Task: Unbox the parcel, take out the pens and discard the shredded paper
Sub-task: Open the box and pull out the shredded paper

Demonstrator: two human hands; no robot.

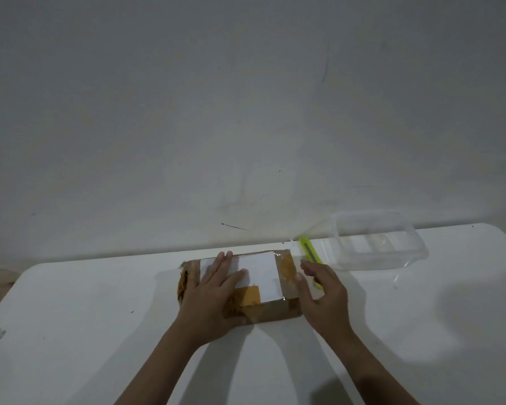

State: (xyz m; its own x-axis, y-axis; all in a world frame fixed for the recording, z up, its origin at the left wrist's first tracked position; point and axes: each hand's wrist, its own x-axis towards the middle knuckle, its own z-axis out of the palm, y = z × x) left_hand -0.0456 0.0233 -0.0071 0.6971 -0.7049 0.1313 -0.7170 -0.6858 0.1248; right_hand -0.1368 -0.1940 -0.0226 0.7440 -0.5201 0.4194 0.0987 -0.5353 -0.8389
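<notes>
Cardboard parcel (246, 287) sits mid-table (70, 317), still taped. My left hand (214, 296) lies flat on top, fingers straight; right hand (322, 290) loosely spread over yellow box cutter (309, 252), gripping nothing. Prob light, stiff; slick tape, so hold by edges.

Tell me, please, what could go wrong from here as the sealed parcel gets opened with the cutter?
The left hand lies flat on the taped parcel, so a slipping blade could reach its fingers. The right hand hovers over the yellow cutter, risking a clumsy grip. A deep cut might also damage whatever is inside.
</notes>
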